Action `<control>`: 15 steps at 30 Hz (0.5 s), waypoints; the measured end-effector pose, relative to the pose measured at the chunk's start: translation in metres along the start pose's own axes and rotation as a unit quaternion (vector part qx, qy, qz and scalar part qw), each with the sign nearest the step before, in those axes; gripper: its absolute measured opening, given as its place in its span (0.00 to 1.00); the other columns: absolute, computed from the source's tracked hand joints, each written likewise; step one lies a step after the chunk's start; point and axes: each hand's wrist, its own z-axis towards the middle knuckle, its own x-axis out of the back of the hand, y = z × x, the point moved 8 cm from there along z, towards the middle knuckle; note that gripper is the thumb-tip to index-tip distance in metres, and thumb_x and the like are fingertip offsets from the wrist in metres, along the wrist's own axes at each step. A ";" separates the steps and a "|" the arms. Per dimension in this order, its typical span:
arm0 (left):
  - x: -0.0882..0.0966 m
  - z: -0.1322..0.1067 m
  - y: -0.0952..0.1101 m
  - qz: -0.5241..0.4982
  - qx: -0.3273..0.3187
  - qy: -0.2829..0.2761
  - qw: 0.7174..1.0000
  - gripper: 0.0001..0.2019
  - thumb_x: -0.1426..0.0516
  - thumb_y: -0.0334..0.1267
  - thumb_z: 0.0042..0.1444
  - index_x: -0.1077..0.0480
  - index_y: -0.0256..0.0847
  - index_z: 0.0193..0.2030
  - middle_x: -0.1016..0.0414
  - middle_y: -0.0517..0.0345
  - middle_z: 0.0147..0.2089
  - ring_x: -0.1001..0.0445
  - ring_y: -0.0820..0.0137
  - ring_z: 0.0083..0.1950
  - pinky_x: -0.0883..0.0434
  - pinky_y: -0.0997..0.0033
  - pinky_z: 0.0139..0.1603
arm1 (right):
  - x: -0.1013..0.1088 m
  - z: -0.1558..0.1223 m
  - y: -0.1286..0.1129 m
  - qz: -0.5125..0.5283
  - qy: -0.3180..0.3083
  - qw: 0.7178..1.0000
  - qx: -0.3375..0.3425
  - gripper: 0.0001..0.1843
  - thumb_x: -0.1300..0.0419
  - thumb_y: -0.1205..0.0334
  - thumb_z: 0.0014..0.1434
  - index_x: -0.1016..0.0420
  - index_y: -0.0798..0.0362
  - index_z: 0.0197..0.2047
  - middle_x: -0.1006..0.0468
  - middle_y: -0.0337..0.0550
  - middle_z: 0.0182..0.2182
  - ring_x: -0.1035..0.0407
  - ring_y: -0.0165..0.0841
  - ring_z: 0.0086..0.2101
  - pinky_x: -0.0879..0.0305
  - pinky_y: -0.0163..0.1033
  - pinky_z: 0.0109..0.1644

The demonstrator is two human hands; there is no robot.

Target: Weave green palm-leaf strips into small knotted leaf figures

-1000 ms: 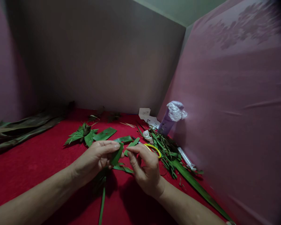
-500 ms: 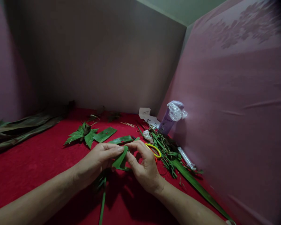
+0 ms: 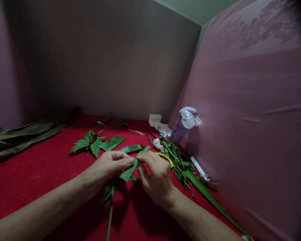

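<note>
A folded green leaf piece [image 3: 128,172] is pinched between my two hands above the red cloth [image 3: 65,177]. My left hand [image 3: 112,164] grips its left side with thumb and fingers. My right hand [image 3: 155,175] pinches its upper right part, and a leaf end sticks up past the fingertips. Below the left hand lies a green leaf bundle [image 3: 109,190] with a long stem [image 3: 109,217]; its top is partly hidden. Beside the right hand shows the yellow handle [image 3: 169,160] of scissors, partly covered by that hand.
Cut leaf pieces [image 3: 112,143] and a star-shaped leaf cluster [image 3: 86,142] lie beyond my hands. At right are a heap of leaf scraps [image 3: 175,157], a purple carton with plastic wrap [image 3: 178,132], papers [image 3: 163,129] and a long leaf strip [image 3: 215,204]. Large dark leaves [image 3: 27,137] lie far left.
The leaf piece has been turned and pleated more narrowly between my fingers. My right hand has rolled over, back upward, and now covers more of the scissors' handle.
</note>
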 end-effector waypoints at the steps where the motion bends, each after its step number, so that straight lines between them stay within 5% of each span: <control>1: 0.000 0.000 -0.002 -0.008 0.012 -0.003 1.000 0.11 0.39 0.43 0.46 0.31 0.37 0.25 0.36 0.64 0.22 0.41 0.76 0.24 0.42 0.76 0.25 | 0.000 0.000 0.001 0.002 0.000 1.000 -0.004 0.07 0.48 0.70 0.58 0.29 0.54 0.36 0.25 0.46 0.31 0.32 0.36 0.34 0.37 0.41 0.40; 8: 0.008 0.003 0.004 0.011 -0.014 0.006 1.000 0.05 0.41 0.36 0.46 0.32 0.39 0.24 0.37 0.66 0.20 0.41 0.76 0.22 0.44 0.77 0.24 | -0.003 0.001 0.008 0.039 0.001 0.998 -0.043 0.20 0.45 0.71 0.52 0.33 0.51 0.49 0.27 0.46 0.43 0.36 0.40 0.44 0.42 0.48 0.50; 15: 0.014 0.006 0.013 0.073 -0.021 0.002 0.997 0.01 0.43 0.32 0.43 0.30 0.40 0.25 0.31 0.65 0.20 0.33 0.72 0.25 0.39 0.74 0.29 | -0.010 0.002 0.018 0.064 -0.033 0.994 -0.084 0.17 0.46 0.72 0.52 0.32 0.52 0.46 0.27 0.43 0.37 0.36 0.37 0.40 0.41 0.46 0.48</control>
